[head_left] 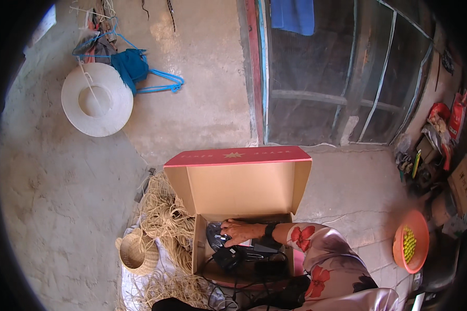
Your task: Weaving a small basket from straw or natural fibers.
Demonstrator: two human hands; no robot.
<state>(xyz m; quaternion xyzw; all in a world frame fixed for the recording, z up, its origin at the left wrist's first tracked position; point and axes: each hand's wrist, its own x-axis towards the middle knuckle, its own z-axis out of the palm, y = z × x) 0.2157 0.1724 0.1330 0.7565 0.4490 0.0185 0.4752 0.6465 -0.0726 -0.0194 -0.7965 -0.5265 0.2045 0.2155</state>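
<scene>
An open cardboard box with a red lid stands in front of me, its lid raised at the far side. My right hand reaches into it from the right, a black band on the wrist. Its fingers are stretched out and apart, resting on a black item in clear plastic near the box's left wall. Close below the hand lies a black block-shaped device. More black pieces and cables lie in and over the near side. My left hand is not in view.
Left of the box are heaps of straw-coloured cord and a small woven basket on white cloth. An orange bowl with green fruit stands at the right, near piled bags. A pale hat hangs on the wall beside a screen door.
</scene>
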